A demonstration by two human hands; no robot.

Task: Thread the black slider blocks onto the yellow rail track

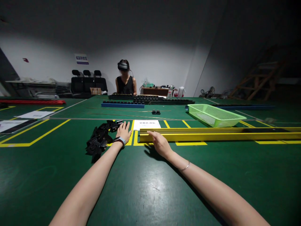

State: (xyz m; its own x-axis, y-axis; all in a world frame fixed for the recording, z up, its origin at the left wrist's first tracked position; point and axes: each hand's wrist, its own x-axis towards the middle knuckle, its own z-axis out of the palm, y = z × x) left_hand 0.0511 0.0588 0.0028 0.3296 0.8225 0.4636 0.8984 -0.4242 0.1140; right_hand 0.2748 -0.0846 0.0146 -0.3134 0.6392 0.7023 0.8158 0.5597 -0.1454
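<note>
We see the left hand (124,131) spread flat and empty on the green table (145,188), fingertips just beside a heap of black plastic parts (101,138). The right hand (160,143) is open too, holding nothing, hovering at the near end of the long yellow rail (218,135).

Dim room | light pools on far wall (150,59) — corners dark | glare on table (150,185) | edges bent

Bare forearms, no sleeves; grey watch on left wrist (119,140); thin bangle on right wrist (185,166)
</note>
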